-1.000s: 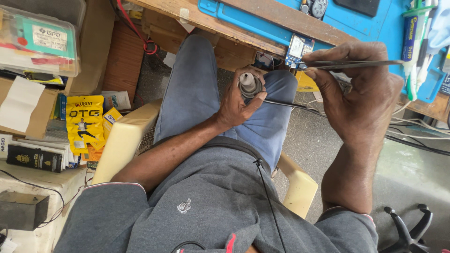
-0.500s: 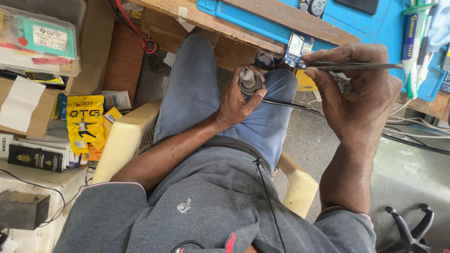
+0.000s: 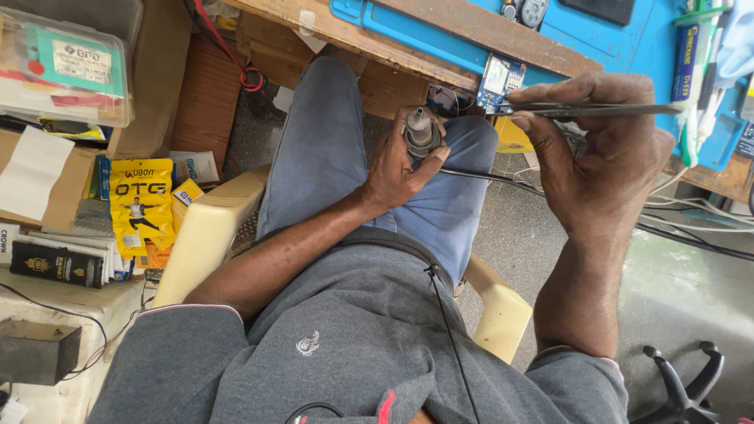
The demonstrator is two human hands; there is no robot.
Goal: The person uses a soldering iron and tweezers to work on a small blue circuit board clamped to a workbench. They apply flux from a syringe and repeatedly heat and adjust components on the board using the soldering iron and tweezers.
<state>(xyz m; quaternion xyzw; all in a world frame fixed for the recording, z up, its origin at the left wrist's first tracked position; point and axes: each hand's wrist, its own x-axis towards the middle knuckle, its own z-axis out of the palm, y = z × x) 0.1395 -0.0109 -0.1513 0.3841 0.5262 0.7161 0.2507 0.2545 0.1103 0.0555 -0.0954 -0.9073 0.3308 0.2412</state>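
Observation:
My left hand (image 3: 393, 169) is closed around a grey cylindrical tool (image 3: 420, 132) with a metal nozzle, held over my lap. A black cable (image 3: 487, 177) runs from the tool to the right. In my right hand (image 3: 609, 153) are thin dark tweezers (image 3: 605, 110), pointing left. Their tips pinch a small blue circuit board (image 3: 500, 78) with a pale square part on it. The board hangs just right of and above the nozzle, at the edge of the wooden bench (image 3: 353, 35).
A blue work mat (image 3: 440, 39) lies on the bench, with tubes and pens (image 3: 685, 59) at its right. I sit on a cream plastic chair (image 3: 206, 232). Boxes, a yellow packet (image 3: 141, 206) and a clear plastic case (image 3: 67, 67) are stacked left. Cables cross the floor; a black chair base (image 3: 683, 385) stands right.
The tool in my left hand has edged slightly up toward the board. The right hand, tweezers and board have stayed almost still.

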